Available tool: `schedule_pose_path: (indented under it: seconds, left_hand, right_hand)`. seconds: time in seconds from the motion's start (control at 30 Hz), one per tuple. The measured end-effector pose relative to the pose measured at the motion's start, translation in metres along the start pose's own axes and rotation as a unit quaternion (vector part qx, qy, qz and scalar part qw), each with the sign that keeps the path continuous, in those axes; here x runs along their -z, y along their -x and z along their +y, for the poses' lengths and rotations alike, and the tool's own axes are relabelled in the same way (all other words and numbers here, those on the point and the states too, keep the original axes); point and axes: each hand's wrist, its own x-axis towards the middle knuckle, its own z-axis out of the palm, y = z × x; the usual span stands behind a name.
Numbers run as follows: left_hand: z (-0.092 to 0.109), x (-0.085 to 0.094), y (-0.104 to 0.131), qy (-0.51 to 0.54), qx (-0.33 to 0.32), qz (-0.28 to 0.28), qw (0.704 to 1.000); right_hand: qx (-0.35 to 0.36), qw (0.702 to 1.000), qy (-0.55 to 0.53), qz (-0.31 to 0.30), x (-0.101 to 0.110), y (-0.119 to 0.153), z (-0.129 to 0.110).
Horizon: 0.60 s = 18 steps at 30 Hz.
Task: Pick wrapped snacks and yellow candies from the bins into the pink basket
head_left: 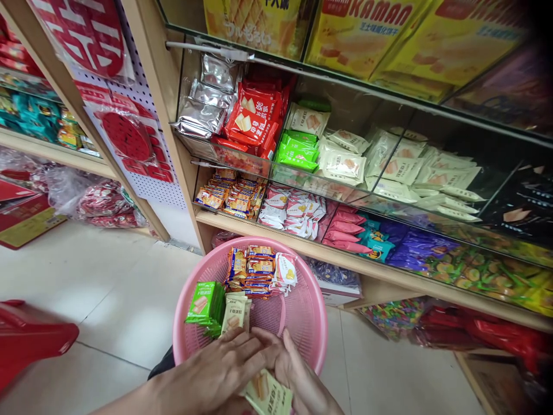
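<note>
In front of the wooden shelves (153, 63) sits the pink basket (305, 311); over its near side my left hand (235, 357) and right hand (298, 369) meet, fingers curled in. Near the stacked green packets (204, 305), I hold one cream packet (274, 396) between both hands.

One pink basket (320, 325), in it one green packet stack (204, 308), one white packet stack (286, 272), two hands (233, 356)

A pink, mesh-patterned basket (322, 311) sets off green packets (202, 305), cream packets (235, 310), orange-and-blue packets (260, 266) — all above pale grey floor tiles (114, 311).
</note>
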Motion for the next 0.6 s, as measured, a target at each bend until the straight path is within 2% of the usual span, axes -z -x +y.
schedule_pose_path:
  seconds: [0.07, 0.17, 0.27, 0.4, 0.5, 0.6]
  left_hand:
    - [-0.003, -0.004, 0.002, -0.008, 0.007, 0.018, 1.000]
    - [-0.010, -0.012, 0.001, -0.039, 0.068, 0.057, 0.995]
    - [-0.015, -0.019, -0.004, -0.069, 0.158, 0.095, 0.980]
    - [-0.014, -0.025, -0.014, -0.093, 0.222, 0.123, 0.963]
    - [-0.011, -0.025, -0.016, -0.098, 0.219, 0.083, 0.967]
    - [-0.012, -0.021, -0.009, -0.133, 0.150, 0.054, 0.978]
  right_hand:
    - [-0.007, 1.000, -0.011, 0.010, 0.005, 0.001, 0.000]
    - [-0.001, 0.997, -0.029, 0.073, 0.014, 0.000, 0.001]
    - [0.042, 0.988, -0.059, 0.135, 0.016, -0.004, 0.005]
    - [0.104, 0.980, -0.056, 0.157, 0.006, -0.017, 0.015]
    - [0.129, 0.973, -0.007, 0.191, 0.000, -0.024, 0.016]
    - [0.098, 0.975, 0.050, 0.191, -0.002, -0.024, 0.008]
